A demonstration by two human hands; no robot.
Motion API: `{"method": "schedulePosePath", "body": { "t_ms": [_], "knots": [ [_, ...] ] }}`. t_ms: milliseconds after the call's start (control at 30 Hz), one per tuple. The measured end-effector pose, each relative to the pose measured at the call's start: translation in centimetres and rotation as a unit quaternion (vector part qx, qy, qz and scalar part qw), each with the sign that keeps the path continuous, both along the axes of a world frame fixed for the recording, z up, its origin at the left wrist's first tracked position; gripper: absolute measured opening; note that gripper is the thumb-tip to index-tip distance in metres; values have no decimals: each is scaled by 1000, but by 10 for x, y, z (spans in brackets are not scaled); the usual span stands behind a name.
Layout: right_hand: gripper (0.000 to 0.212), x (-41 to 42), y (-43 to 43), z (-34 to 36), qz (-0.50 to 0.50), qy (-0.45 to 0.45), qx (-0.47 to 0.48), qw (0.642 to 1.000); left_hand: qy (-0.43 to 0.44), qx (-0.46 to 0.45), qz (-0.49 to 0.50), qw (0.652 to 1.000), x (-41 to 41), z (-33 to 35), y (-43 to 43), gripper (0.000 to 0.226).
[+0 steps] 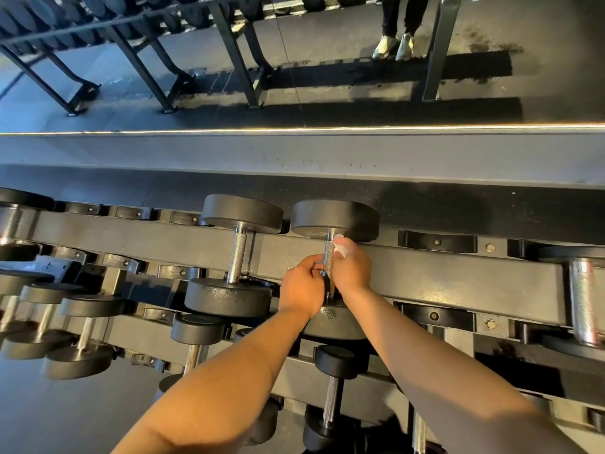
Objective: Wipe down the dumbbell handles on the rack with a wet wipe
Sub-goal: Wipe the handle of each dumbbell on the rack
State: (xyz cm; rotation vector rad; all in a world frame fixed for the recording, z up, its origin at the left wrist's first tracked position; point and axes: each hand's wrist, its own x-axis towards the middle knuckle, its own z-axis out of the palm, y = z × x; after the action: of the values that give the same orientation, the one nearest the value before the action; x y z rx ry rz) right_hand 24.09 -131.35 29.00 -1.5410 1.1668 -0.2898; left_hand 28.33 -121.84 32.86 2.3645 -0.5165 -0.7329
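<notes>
Two hands: both are meeting on one dumbbell on the top tier of the rack, near the middle of the scene.
Left hand (302, 288): it is reaching in from the near left, and its fingers are curling round the near part of the chrome knurled handle (328, 253) and gripping it.
Right hand (350, 268): it is coming in from the near right, just beside the left hand, with its fingers closing round the wipe and the handle's far part.
White wet wipe (339, 246): it is sitting crumpled in the right hand's grip, pressing against the handle just near of the far head, with a little of it sticking out past the fingers.
Black round-headed dumbbell (335, 219): it is lying across the top tier with one head far and one head near, and the near head is showing only partly behind the wrists.
Dark grey steel rack (425, 273): it is running left to right, with lower tiers stepping nearer.
Second black dumbbell (237, 253): it is resting just left of the gripped one, untouched.
Smaller dumbbells (330, 398): they are sitting on the nearer, lower tiers.
Far side: another rack (229, 44) is standing there, and a person's legs in pale shoes (394, 44) are showing to its right.
</notes>
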Motion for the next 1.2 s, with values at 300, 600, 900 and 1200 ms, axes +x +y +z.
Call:
{"method": "schedulePosePath", "body": {
  "t_ms": [300, 600, 900, 1200],
  "knots": [
    [15, -18, 8, -6, 64, 67, -20, 996, 0, 0, 9, 1000, 0, -2, 0, 42],
    [48, 6, -10, 9, -141, -64, 234, 960, 20, -16, 17, 1000, 1, -6, 1, 42],
    [25, 12, -10, 1, -238, -153, 341, 897, 19, -13, 15, 1000, 4, -11, 3, 43],
    [20, 24, -9, -4, -256, -130, 328, 900, 12, -9, 12, 1000, 5, -13, 2, 44]
  ]
}}
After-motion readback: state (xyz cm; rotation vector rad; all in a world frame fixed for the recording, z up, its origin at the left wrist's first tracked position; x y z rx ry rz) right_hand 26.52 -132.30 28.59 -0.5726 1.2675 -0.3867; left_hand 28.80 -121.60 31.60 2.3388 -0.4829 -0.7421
